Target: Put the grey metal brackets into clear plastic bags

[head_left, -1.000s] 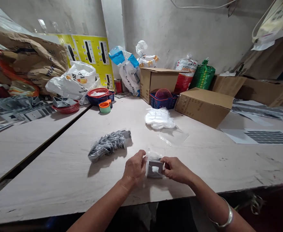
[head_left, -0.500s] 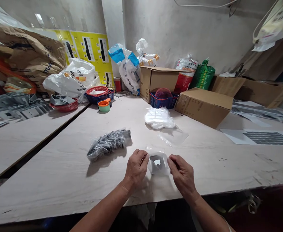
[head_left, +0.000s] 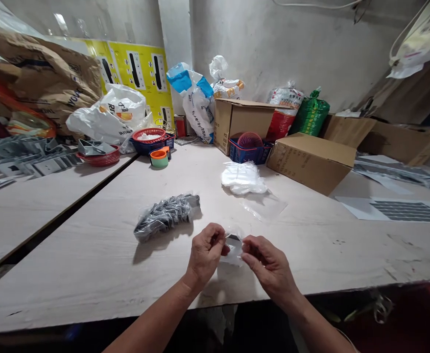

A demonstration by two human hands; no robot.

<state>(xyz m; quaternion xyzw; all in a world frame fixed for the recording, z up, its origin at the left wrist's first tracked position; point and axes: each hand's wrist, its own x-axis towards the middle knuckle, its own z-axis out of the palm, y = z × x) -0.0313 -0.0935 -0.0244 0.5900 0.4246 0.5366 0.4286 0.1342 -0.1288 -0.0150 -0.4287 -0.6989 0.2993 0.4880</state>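
Near the table's front edge, my left hand [head_left: 208, 249] pinches one side of a small clear plastic bag [head_left: 233, 256]. My right hand [head_left: 267, 261] grips the bag's other side, close to the left. Inside the bag is a grey piece with a dark edge; the fingers and the film partly hide it. To the left lies a row of grey pieces wrapped in clear plastic [head_left: 167, 215]. Beyond my hands sits a stack of white, thin plastic bags [head_left: 243, 177], with a single clear bag [head_left: 264, 205] lying flat in front of it.
An open cardboard box [head_left: 310, 159] and a blue basket [head_left: 250, 151] stand at the back. Rolls of tape [head_left: 159, 159] sit near a dark gap between the tabletops. Grey metal pieces [head_left: 27, 159] crowd the far left. Printed sheets [head_left: 394, 208] lie at right.
My hands have come closer together, the right one moving left. The bag between them is now bunched and narrower, and its grey piece is less visible.
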